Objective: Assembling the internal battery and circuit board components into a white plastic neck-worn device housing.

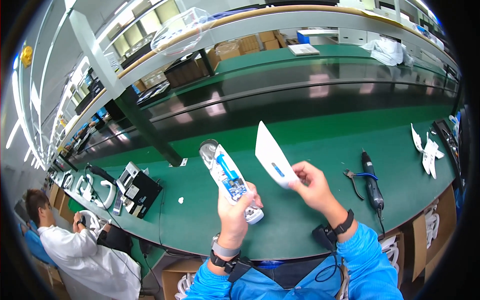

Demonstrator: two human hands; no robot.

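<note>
My left hand [234, 216] grips the lower part of an opened white handheld device [216, 172], tilted above the green table. Its inside faces up, showing a blue battery [226, 167] and a circuit board [236, 189]; a grey, rounded head sits at its far end. To the right, my right hand [311, 184] pinches the near end of a smooth white shell cover [270, 150] between thumb and fingers. The cover has a small dark slot. It is held apart from the device, raised at its far end.
Pliers [348, 174] and a black electric screwdriver [371, 182] lie right. White scraps [429, 156] sit near a black tray [442, 132]. A black box-shaped instrument [137, 192] stands left, beyond it a seated co-worker [85, 250]. A dark conveyor [280, 92] runs behind; a cardboard box [419, 245] stands lower right.
</note>
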